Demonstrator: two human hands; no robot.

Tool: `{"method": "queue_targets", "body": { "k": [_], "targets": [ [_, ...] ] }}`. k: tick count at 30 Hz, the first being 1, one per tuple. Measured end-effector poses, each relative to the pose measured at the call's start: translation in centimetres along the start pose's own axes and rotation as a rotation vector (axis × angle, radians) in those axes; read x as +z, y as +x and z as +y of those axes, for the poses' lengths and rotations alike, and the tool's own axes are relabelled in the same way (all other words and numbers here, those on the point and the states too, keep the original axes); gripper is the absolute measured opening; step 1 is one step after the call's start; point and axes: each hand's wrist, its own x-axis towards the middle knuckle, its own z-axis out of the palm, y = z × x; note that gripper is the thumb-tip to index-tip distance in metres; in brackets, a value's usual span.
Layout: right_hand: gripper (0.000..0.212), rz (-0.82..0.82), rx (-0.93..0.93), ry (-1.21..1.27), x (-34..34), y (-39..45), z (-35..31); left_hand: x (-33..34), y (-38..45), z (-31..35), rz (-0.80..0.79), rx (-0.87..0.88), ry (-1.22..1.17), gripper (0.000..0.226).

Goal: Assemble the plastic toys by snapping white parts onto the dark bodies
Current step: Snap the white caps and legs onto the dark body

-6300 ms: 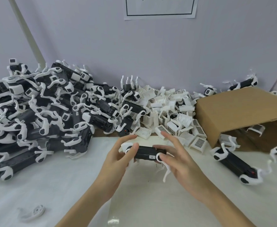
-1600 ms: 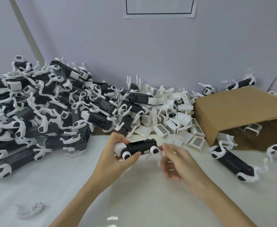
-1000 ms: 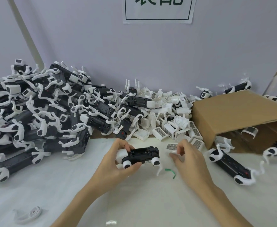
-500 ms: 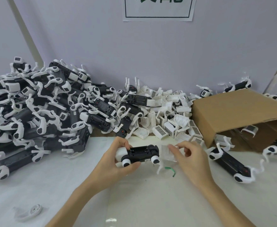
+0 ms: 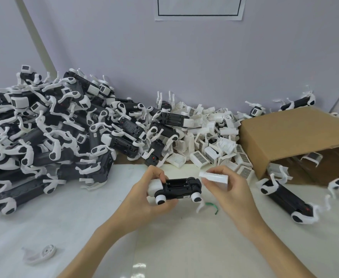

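The dark toy body [image 5: 179,188] sits just above the white counter [image 5: 84,227], lying lengthwise with its open compartment facing up and white wheel-like joints along its near side. The left hand [image 5: 144,199] holds it by its left end, fingers clamped around the white cap there. Just beside the body's right end, the right hand [image 5: 232,189] pinches a white cover piece [image 5: 213,176] between thumb and fingers, held slightly above the body (whether the two touch is hard to tell). A small green strip [image 5: 212,206] lies on the counter below. Behind, a heap of white covers [image 5: 210,141] spreads along the wall; a large pile of assembled toys [image 5: 50,133] fills the left, and a tipped cardboard box [image 5: 289,137] lies to the right.
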Motion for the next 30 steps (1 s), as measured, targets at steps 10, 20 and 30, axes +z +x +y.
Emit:
{"method": "queue_targets", "body": {
  "k": [10,20,30],
  "targets": [
    [0.012,0.033,-0.212,-0.083,0.5,-1.2,-1.4,1.5,-0.2,0.5,-0.036,0.089,-0.005,0.058],
    [0.017,0.059,-0.366,-0.491,0.1,-1.1,-0.6,2.1,-0.5,1.3,-0.033,0.099,0.028,0.067],
    [0.039,-0.306,-0.439,-0.511,-0.2,-1.5,-1.2,1.9,-0.3,1.3,-0.024,0.048,-0.019,0.073]
  ]
}}
